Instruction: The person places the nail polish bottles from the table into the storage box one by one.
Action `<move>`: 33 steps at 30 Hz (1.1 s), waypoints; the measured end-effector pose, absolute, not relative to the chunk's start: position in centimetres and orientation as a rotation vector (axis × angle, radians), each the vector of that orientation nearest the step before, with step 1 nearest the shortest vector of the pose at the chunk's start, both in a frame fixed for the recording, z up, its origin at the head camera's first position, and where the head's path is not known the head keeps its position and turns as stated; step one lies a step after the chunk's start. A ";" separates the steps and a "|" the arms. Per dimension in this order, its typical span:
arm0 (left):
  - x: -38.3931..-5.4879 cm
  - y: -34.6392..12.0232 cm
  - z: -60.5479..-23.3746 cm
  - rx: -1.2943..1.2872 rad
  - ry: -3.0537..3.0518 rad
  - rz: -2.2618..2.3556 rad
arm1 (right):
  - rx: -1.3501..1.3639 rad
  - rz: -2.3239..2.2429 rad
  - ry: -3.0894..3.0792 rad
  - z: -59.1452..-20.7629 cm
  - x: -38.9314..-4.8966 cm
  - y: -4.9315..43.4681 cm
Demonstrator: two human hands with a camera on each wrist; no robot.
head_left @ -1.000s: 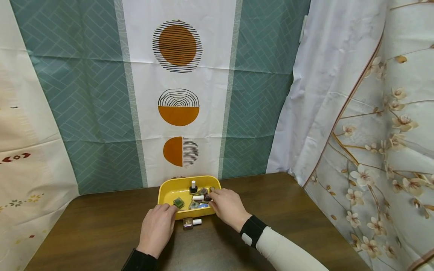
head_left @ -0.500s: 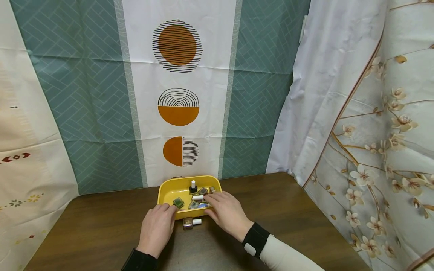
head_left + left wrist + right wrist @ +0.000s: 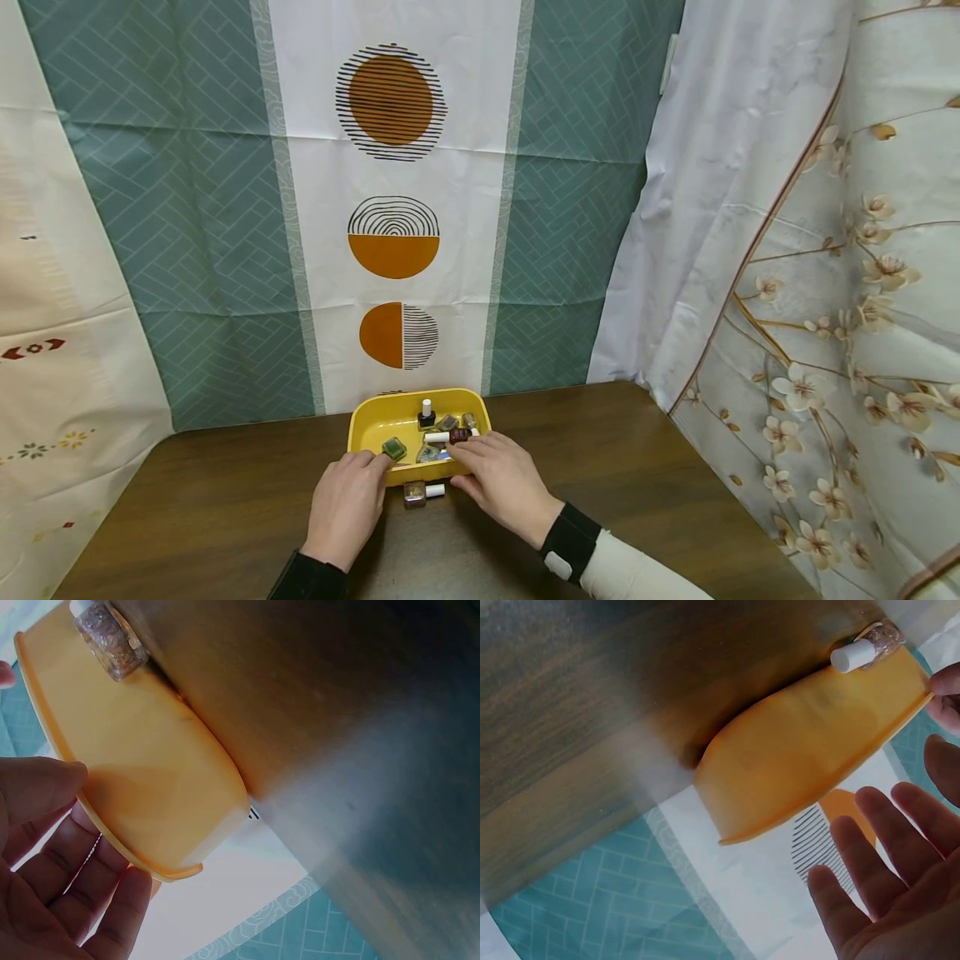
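Note:
A yellow plastic tray [image 3: 367, 427] stands on the table with several small nail polish bottles in it. My left hand [image 3: 347, 506] grips its near left rim, thumb outside and fingers over the edge, as the left wrist view shows. My right hand [image 3: 504, 479] hovers at the near right corner, fingers spread and holding nothing in the right wrist view. Near its fingertips lies a dark red nail polish bottle [image 3: 459, 435] inside the tray. A black bottle [image 3: 427, 419] with a white cap stands upright; a green bottle [image 3: 394, 449] lies close to the left fingertips.
Just in front of the tray, a glittery brown nail polish bottle [image 3: 415, 495] with a white cap lies on the wooden table [image 3: 600, 467]. A patterned curtain [image 3: 405, 250] hangs right behind the table's back edge, and a floral curtain [image 3: 825, 400] hangs on the right.
My right hand has drawn back from the bottles towards the near right corner, uncovering the dark red bottle. My left hand has kept its grip on the tray.

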State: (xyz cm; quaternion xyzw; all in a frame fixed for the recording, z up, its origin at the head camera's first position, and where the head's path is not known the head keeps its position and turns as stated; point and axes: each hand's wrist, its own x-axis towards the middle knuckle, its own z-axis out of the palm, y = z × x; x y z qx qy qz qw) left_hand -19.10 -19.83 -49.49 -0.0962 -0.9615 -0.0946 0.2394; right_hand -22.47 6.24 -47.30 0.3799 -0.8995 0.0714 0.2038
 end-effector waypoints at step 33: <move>-19.0 -19.8 -49.3 -0.264 -2.627 -0.255 | 1.254 0.241 -2.447 -49.5 -21.2 5.6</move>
